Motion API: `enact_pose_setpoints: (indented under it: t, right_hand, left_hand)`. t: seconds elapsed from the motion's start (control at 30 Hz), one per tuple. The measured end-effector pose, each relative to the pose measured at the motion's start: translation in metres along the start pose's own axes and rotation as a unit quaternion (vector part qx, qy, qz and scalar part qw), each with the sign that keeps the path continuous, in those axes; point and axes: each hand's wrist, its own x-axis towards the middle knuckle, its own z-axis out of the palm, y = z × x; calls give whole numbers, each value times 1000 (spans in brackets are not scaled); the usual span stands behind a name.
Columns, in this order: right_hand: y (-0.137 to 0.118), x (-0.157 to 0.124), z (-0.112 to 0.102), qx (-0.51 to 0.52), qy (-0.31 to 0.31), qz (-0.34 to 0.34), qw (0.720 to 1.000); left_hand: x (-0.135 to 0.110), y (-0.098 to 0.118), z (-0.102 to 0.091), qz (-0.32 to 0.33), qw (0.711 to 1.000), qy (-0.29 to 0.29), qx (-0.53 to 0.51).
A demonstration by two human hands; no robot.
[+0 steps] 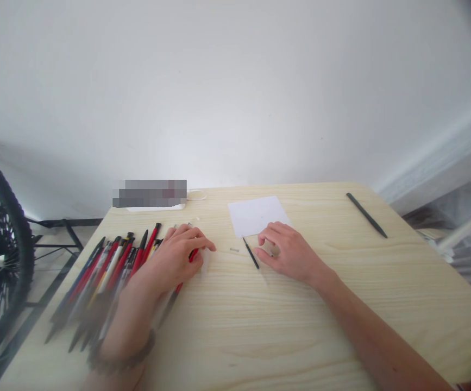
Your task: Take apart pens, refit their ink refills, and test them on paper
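Note:
My left hand (183,251) lies low over the table with its index finger stretched out and its thumb apart. A red pen with a dark end (179,288) runs beneath it, partly hidden by palm and thumb. My right hand (287,251) rests on its side, fingers loosely curled and thumb apart from them. Just left of those fingertips lies a thin black pen refill (251,254), not touched. A small metal spring (234,250) sits between the two hands. Behind the refill is a white sheet of paper (255,216).
Several red, black, white and clear pens (113,260) lie in a row at the left, partly under my left forearm. A dark pen-like stick (366,215) is at the far right. A pixelated object (149,194) stands at the back left. A black woven chair (15,260) is beside the table (300,336).

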Motion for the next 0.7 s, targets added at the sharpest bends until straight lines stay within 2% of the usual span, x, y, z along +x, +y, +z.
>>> enact_pose_setpoints:
  t: [0.13, 0.5, 0.7]
  right_hand:
    - [-5, 0, 4, -3, -9, -23, 1000]
    - [-10, 0, 5, -2, -26, -17, 1000]
    - [-13, 1, 7, -43, -48, -22, 998]
  left_hand:
    - [1, 0, 3, 7, 1000, -2, 2]
    - [4, 12, 3, 9, 1000, -21, 3]
    - [6, 21, 5, 6, 1000, 10, -2]
